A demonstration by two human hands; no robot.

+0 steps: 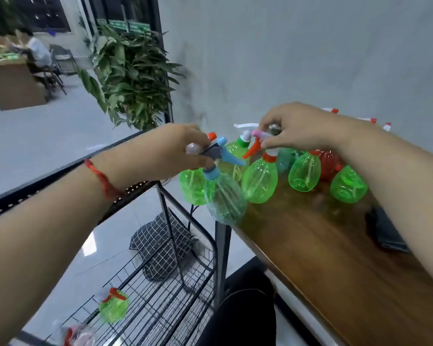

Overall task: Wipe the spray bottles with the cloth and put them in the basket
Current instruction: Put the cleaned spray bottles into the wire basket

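Hands (175, 151) (295, 128) gripping ribbed, translucent green bottles (224, 198) (259, 181); black wire basket (160, 298)

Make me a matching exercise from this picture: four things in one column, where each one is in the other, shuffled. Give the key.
Things:
1. blue-trigger bottle
2. orange-trigger bottle
3. red bottle
4. checked fabric

Places:
A. standing on the table, no hand on it
B. held by the right hand at its spray head
C. low down by the wire basket
D. held by the left hand at the table's edge

Pairs: 1-D, 2-B, 3-A, 4-C.
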